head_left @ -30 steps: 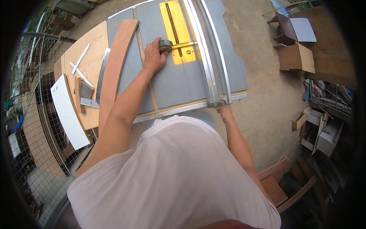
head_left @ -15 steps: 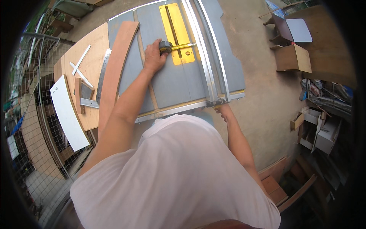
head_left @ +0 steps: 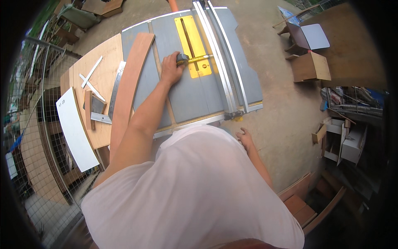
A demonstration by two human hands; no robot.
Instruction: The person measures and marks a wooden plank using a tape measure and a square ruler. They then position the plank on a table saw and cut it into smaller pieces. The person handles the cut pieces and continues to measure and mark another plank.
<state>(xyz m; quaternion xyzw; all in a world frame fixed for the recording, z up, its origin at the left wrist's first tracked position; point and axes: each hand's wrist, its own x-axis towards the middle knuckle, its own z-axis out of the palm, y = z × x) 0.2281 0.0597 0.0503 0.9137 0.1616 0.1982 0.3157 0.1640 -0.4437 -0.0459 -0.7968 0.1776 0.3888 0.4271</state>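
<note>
My left hand [head_left: 171, 69] is closed round a dark tape measure [head_left: 181, 59] resting on a grey table saw [head_left: 190, 95]. Its yellow blade runs right across the yellow throat plate [head_left: 185, 35] and reaches the silver rip fence [head_left: 215, 58]. A dark slot runs lengthwise through the plate. Near the fence's front clamp [head_left: 234, 115], but apart from it, my right hand [head_left: 245, 138] hangs off the saw's front edge with fingers apart and nothing in them. Left of my left hand, a long reddish-brown board [head_left: 132, 79] lies over the saw's left side.
A plywood sheet [head_left: 101, 54] adjoins the saw on the left, bearing a square [head_left: 100, 118], a metal ruler [head_left: 114, 89] and white strips [head_left: 91, 72]. A white panel [head_left: 75, 133] lies beside it. Wire fencing stands far left; wooden boxes [head_left: 306, 68] and drawers [head_left: 336, 124] stand right.
My right hand has let go of the fence clamp and drawn back toward me. My left hand still holds the tape measure across the plate. The whole view has shifted slightly.
</note>
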